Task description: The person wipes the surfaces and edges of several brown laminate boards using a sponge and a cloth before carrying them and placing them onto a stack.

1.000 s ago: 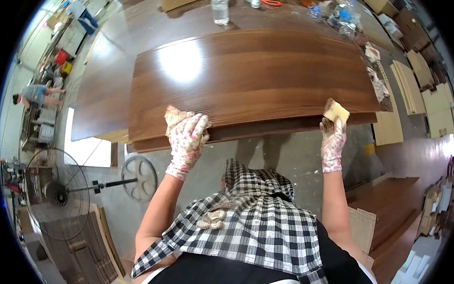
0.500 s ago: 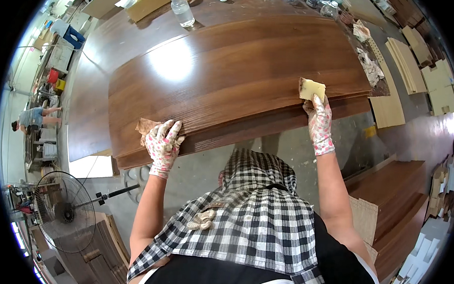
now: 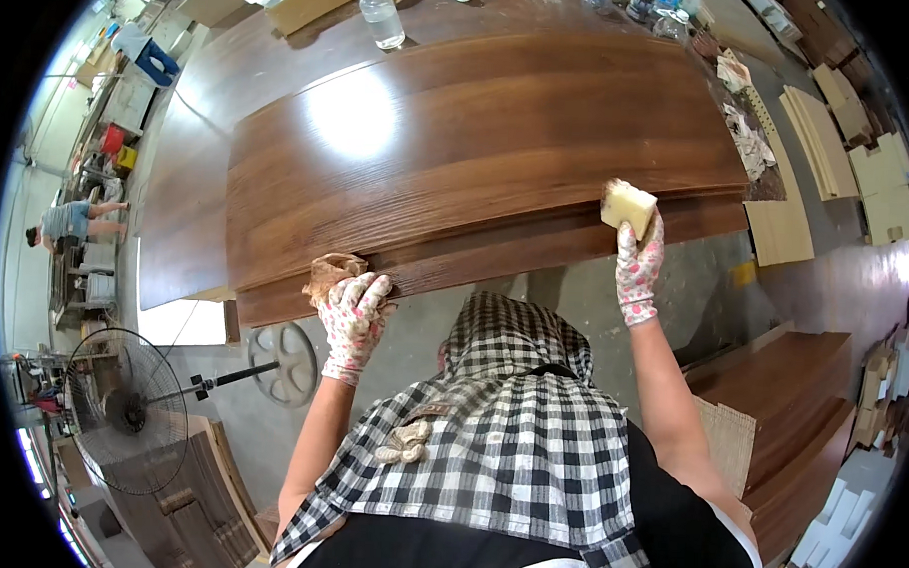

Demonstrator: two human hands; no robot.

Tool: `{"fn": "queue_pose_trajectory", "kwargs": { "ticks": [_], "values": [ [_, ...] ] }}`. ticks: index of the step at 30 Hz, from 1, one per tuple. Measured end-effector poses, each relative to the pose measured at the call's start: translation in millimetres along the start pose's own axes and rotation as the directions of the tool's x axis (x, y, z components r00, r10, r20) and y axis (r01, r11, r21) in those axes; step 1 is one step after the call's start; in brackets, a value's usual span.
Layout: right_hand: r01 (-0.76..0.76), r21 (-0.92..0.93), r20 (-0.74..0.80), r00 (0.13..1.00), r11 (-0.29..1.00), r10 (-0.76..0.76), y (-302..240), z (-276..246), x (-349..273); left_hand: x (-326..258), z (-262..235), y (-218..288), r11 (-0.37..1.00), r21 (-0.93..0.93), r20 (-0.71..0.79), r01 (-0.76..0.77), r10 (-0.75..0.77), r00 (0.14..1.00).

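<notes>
Dark brown wood-grain panels (image 3: 480,125) lie stacked in front of me, the upper one set back so the lower one's near edge shows. My left hand (image 3: 355,321), in a white glove with pink dots, is closed on a crumpled, brown-stained cloth (image 3: 333,276) at the near left edge of the stack. In a matching glove, my right hand (image 3: 639,270) grips a pale yellow sponge (image 3: 629,208) with a dark-stained corner. The sponge is beside the near right edge; whether it touches the wood I cannot tell.
A clear bottle (image 3: 382,17) and a cardboard box (image 3: 319,4) stand at the table's back. Crumpled stained rags (image 3: 748,142) lie on the right. A fan (image 3: 128,411) stands lower left; more brown panels (image 3: 771,395) lie lower right. Two people are far off to the left.
My left hand has moved right and toward me with the cloth, onto the lower panel's edge. My right hand has drawn slightly nearer with the sponge, which has tilted.
</notes>
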State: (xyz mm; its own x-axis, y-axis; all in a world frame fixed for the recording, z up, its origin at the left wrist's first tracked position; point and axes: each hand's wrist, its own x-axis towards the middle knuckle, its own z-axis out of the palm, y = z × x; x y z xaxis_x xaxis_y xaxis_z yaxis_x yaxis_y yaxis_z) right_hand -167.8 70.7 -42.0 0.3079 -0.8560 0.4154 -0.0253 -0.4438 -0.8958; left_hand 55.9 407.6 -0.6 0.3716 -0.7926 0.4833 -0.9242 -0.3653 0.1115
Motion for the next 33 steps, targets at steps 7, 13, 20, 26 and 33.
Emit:
{"fn": "queue_pose_trajectory", "kwargs": {
  "ticks": [7, 13, 20, 26, 33],
  "values": [
    [-0.046, -0.261, -0.064, 0.997, 0.964, 0.031, 0.3, 18.9, 16.7, 16.3, 2.5, -7.0, 0.993, -0.114, 0.11, 0.041, -0.029, 0.994],
    [-0.094, -0.055, -0.069, 0.994, 0.994, 0.091, -3.3, 25.2, 28.1, 24.5, 1.4, -8.8, 0.978, -0.191, 0.11, 0.079, -0.058, 0.992],
    [-0.119, -0.174, -0.077, 0.991, 0.978, 0.107, -13.5, 31.3, 37.2, 27.3, 1.1, -11.9, 0.989, -0.15, 0.067, 0.001, 0.01, 0.998],
    [-0.088, -0.151, -0.109, 0.991, 0.985, 0.072, 2.2, 32.4, 42.2, 30.8, 7.3, -7.8, 0.997, -0.053, 0.125, 0.059, -0.052, 0.991],
    [-0.14, 0.058, -0.016, 0.99, 0.988, 0.141, 19.8, 32.5, 44.4, 19.2, 19.8, -10.8, 0.995, 0.002, 0.076, 0.104, -0.103, 0.992]
  ]
}}
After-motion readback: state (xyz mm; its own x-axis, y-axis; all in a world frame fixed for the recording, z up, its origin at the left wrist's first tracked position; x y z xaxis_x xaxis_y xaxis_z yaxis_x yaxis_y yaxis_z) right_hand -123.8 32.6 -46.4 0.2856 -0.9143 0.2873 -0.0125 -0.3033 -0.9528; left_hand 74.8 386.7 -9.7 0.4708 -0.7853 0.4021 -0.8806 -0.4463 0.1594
